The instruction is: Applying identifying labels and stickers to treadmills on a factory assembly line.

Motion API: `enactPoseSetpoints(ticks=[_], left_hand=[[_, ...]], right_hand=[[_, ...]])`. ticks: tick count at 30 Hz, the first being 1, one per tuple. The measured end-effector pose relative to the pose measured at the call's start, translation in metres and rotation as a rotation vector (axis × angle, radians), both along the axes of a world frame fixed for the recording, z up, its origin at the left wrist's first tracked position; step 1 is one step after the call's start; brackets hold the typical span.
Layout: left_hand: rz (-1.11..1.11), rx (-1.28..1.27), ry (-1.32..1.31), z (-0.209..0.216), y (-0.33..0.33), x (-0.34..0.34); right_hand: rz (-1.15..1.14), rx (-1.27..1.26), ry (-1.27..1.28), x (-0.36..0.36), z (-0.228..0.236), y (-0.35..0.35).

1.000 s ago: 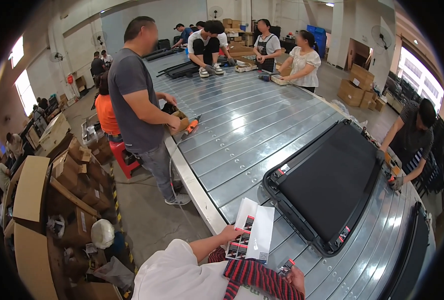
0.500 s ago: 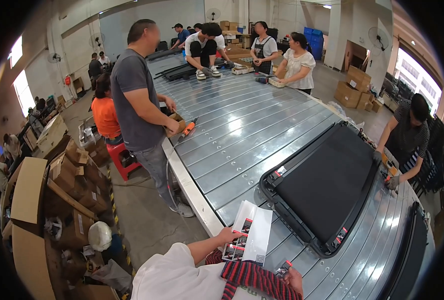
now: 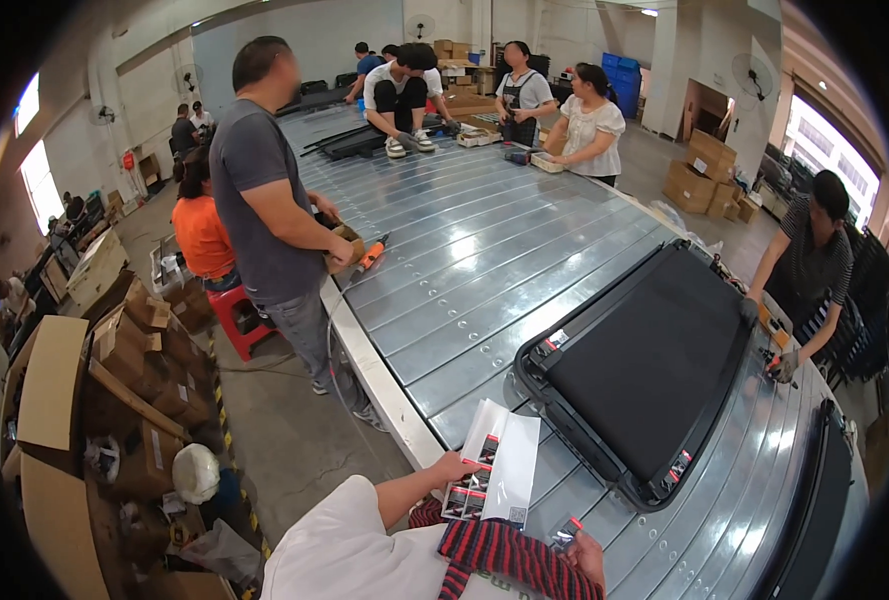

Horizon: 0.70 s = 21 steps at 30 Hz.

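Note:
My left hand (image 3: 453, 468) grips a white sheet of labels (image 3: 518, 465) by its left edge, fingers closed. Several small red-and-black labels sit on the sheet's left part; its right part is bare backing. In my right hand (image 3: 587, 556), low in the view, a single small label (image 3: 567, 531) of the same kind is pinched. Striped red-and-black sleeves cover my forearms in part. Ahead to the right lies a large black framed panel (image 3: 650, 370) on the metal table. Similar labels are stuck at its near left corner (image 3: 557, 340) and its near right end (image 3: 678, 466).
The ribbed metal table (image 3: 445, 270) stretches far ahead. A second black panel (image 3: 815, 500) lies at the right. An orange tool (image 3: 373, 253) rests near a standing person in grey. A gloved co-worker (image 3: 815, 250) works across the table. Cardboard boxes (image 3: 150, 450) crowd the left.
The whole view has shifted slightly. Both my hands keep hold of the sheet and the single label. The person in grey has turned a little.

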<state>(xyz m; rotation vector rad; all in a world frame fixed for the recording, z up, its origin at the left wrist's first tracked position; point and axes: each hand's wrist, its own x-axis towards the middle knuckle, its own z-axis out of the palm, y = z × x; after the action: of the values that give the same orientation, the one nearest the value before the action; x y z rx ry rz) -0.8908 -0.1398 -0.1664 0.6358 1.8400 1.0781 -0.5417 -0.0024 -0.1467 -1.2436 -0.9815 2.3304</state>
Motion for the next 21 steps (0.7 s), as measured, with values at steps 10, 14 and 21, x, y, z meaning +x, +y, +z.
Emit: enactPoseSetpoints(ticks=[10, 14, 21], left_hand=[[-0.003, -0.024, -0.049, 0.012, 0.001, 0.001], [-0.007, -0.012, -0.061, -0.001, -0.003, -0.001], [-0.020, -0.054, -0.208, 0.014, -0.003, -0.012]], right_hand=[[-0.039, 0.033, 0.060, -0.004, 0.006, -0.004], [-0.078, 0.049, 0.001, -0.010, 0.013, -0.006], [-0.244, -0.043, 0.029, -0.018, 0.001, -0.005]])
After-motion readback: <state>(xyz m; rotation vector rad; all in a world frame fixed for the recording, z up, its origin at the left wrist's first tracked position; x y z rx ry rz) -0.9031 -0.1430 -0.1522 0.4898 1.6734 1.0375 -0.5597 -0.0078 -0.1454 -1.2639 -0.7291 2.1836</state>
